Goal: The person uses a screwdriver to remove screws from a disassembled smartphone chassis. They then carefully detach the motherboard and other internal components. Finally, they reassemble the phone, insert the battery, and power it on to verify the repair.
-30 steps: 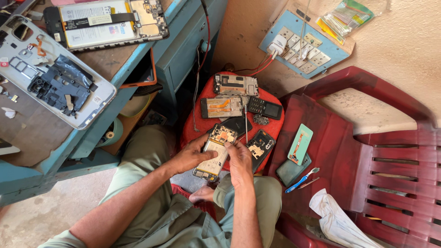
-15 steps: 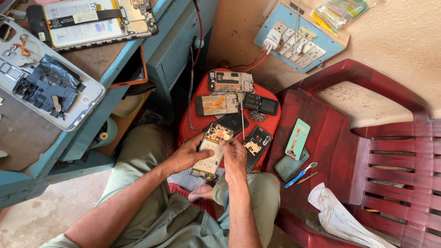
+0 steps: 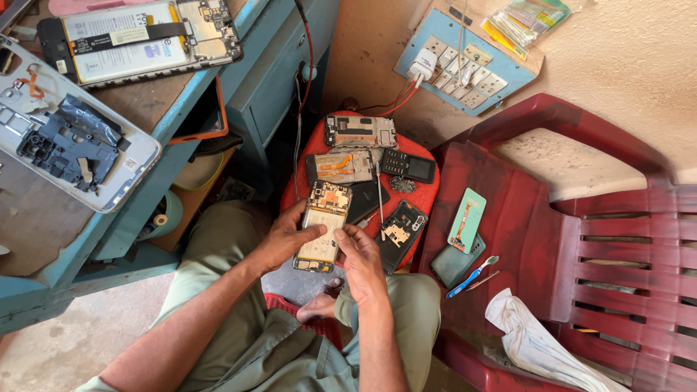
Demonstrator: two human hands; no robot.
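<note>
Beyond the hands, the red stool carries more stripped phone boards, while the opened smartphone, back cover off with battery and board bared, sits gripped in the left hand, right hand fingertips pressing its edge.

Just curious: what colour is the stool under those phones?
Red stool, clearest in the head view.
</note>
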